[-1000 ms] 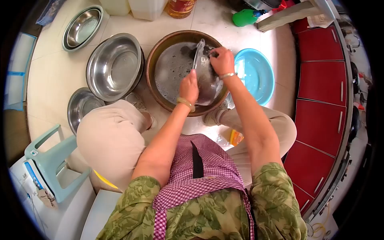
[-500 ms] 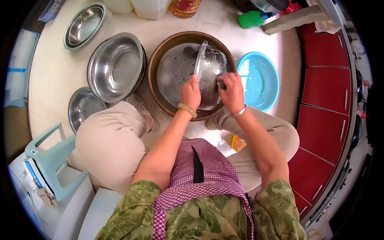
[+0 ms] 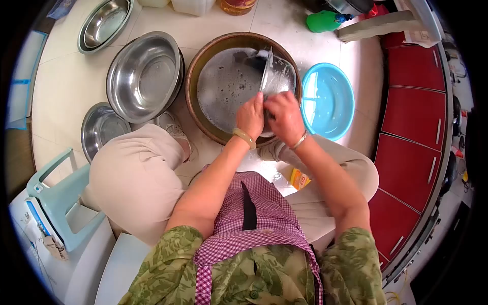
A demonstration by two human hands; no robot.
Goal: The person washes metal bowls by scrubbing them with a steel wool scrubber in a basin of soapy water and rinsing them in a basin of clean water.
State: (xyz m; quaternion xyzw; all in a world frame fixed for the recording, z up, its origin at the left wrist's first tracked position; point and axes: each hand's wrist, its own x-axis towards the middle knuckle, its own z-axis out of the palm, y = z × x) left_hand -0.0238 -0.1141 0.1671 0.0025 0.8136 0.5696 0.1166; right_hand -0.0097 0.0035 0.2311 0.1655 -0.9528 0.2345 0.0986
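Observation:
A wet metal basin point(image 3: 279, 76) stands tilted on its side over soapy water inside a large brown tub point(image 3: 192, 99). My left hand point(image 3: 249, 117) is closed on the near part of its rim. My right hand point(image 3: 285, 118) is closed too, bent over the basin's near edge right beside the left one. A dark scrubber is pinched in its fingers, mostly hidden now. Suds and small dark specks float on the water to the left of the basin.
Left of the tub lie stacked steel basins point(image 3: 145, 76), a smaller steel bowl point(image 3: 101, 129) and nested bowls point(image 3: 105, 25). A blue plastic basin point(image 3: 330, 101) with water sits at right. Red cabinets point(image 3: 406, 117) line the right side. A yellow packet point(image 3: 300, 179) lies near my leg.
The metal basin has shifted right and away from me within the tub. My right hand has moved left along it, up against my left hand. The view has shifted slightly.

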